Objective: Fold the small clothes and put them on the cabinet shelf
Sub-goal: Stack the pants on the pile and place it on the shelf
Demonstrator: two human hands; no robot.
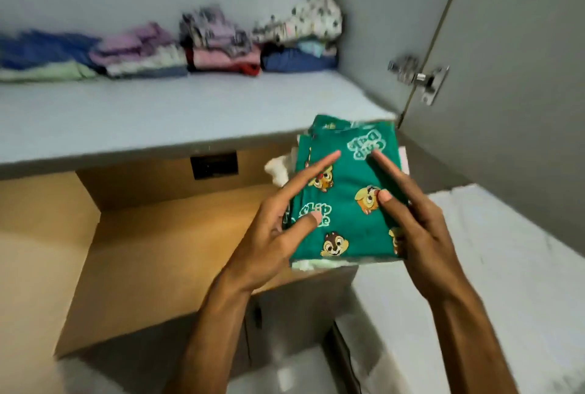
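A folded green garment [345,194] printed with cartoon chipmunks is held in the air in front of the cabinet shelf [126,121]. My left hand [278,229] grips its left edge, thumb on top and index finger stretched across the cloth. My right hand [414,219] holds the right edge the same way. Some white cloth shows under the green piece. Several stacks of folded clothes [171,48] stand along the back of the shelf.
The open cabinet door [522,77] with a metal hinge [418,78] stands at the right. Below the shelf is a wooden drawer or lower board [152,251] with a dark lock plate [213,165]. A white surface [506,267] lies at lower right.
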